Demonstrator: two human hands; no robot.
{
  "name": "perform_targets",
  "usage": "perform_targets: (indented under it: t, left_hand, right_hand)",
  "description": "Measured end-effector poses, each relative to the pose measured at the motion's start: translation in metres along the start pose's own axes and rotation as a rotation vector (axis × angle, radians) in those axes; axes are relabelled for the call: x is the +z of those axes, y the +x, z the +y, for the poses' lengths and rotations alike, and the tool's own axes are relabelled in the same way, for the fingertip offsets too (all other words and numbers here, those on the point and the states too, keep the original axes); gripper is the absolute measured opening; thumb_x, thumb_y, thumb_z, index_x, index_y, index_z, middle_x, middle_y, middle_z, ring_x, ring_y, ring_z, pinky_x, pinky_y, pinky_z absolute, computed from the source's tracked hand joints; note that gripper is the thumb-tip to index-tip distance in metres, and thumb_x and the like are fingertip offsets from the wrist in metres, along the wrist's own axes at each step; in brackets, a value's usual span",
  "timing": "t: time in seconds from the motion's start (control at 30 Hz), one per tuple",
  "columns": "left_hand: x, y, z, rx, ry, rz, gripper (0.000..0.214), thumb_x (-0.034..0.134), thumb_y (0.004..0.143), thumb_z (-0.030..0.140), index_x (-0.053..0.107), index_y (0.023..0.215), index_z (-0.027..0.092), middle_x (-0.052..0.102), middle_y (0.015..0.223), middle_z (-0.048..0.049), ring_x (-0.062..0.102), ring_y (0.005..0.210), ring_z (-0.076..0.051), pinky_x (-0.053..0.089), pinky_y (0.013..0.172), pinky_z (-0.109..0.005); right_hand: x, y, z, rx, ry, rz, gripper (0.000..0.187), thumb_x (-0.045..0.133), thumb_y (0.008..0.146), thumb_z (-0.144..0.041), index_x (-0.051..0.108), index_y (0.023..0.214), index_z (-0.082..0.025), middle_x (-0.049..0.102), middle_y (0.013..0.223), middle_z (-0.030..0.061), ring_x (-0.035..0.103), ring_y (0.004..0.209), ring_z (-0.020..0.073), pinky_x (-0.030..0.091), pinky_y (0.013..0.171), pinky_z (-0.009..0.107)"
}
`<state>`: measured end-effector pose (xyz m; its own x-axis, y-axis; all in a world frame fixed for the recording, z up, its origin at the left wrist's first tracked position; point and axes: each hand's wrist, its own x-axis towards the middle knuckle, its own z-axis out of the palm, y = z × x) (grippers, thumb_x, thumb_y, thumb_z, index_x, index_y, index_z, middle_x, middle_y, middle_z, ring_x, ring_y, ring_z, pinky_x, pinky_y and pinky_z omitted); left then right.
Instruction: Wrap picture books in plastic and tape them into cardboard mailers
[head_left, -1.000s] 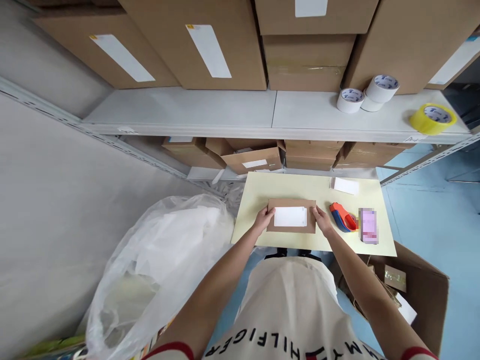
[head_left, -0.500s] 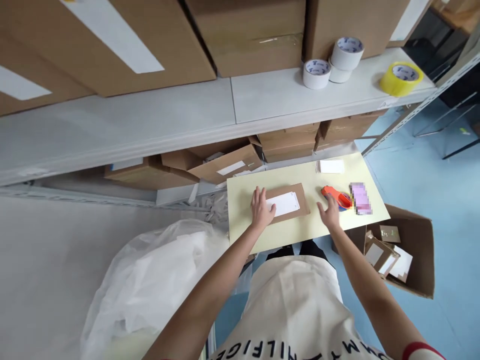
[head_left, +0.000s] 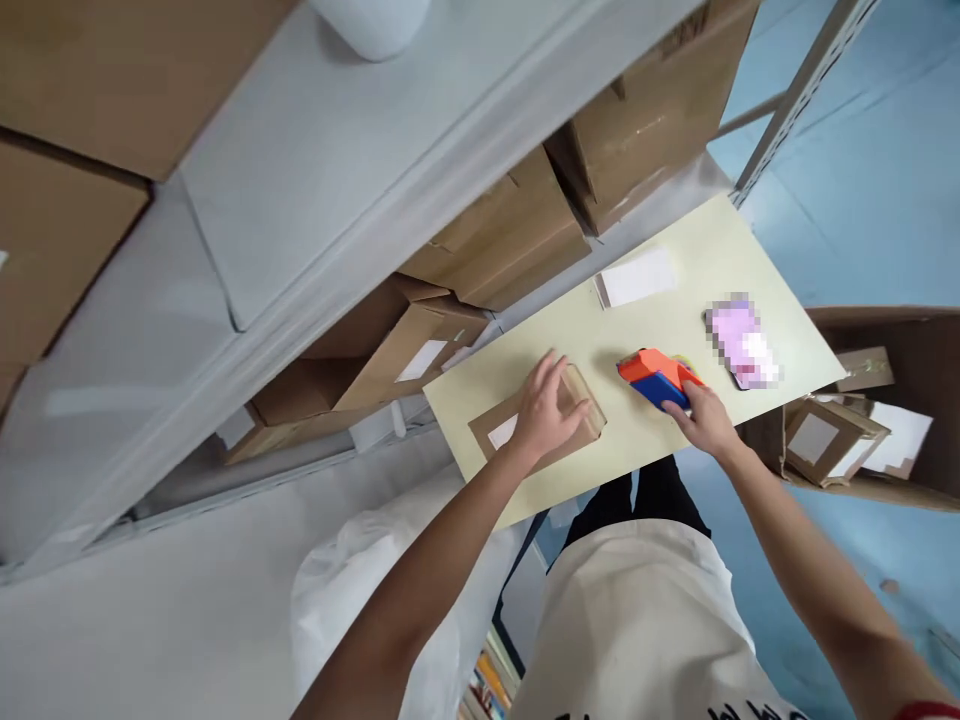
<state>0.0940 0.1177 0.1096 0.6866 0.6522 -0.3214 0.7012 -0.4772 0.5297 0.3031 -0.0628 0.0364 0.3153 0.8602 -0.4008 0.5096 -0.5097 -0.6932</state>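
Note:
A flat cardboard box with a white label lies on the pale yellow table. My left hand rests over the box, its fingers apart, covering part of the label. The right end of the box has a shiny strip, like clear tape. In my right hand is an orange and blue tape dispenser, gripped at its near end, to the right of the box. Part of a yellowish tape roll shows behind the dispenser.
A white stack of labels or cards and a blurred-out phone lie on the table. To the right stands a large open carton with small boxes inside. Shelving with cartons borders the far side; a white plastic bag sits at left.
My right hand has closed on the tape dispenser and turned it. My left hand has shifted toward the box's right end. The view has rotated, with the shelf now slanting steeply.

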Motion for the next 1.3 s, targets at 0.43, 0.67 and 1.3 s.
perform_targets:
  t: [0.43,0.67,1.3]
  left_hand:
    - [0.019,0.078,0.057,-0.322,-0.903,-0.661,0.035,0.082,0.066,0.044,0.070,0.079,0.013,0.069,0.074,-0.0012,0.061,0.071,-0.011,0.049,0.074,-0.029]
    - [0.032,0.074,0.055,-0.422,-0.985,-0.721,0.042,0.081,0.067,0.051,0.071,0.084,0.013,0.069,0.077,-0.0027,0.060,0.069,-0.011,0.048,0.071,-0.028]
    - [0.014,0.127,0.064,-0.140,0.475,-0.817,0.018,0.065,0.073,0.026,0.068,0.056,0.019,0.065,0.058,-0.0015,0.062,0.061,-0.017,0.044,0.061,-0.028]
  right_hand:
    - [0.000,-0.028,0.026,-0.062,0.860,-0.296,0.042,0.059,0.084,-0.061,0.062,0.088,-0.019,0.064,0.078,0.0035,0.058,0.068,0.0169,0.048,0.063,0.027]
    - [0.009,-0.031,0.030,-0.034,0.900,-0.296,0.044,0.059,0.083,-0.063,0.062,0.089,-0.020,0.063,0.079,0.0036,0.058,0.070,0.0179,0.049,0.065,0.028]
    - [0.056,-0.049,0.004,0.603,1.405,-0.287,0.063,0.063,0.064,-0.081,0.053,0.052,-0.019,0.048,0.046,-0.0019,0.036,0.042,0.0094,0.031,0.043,0.026]
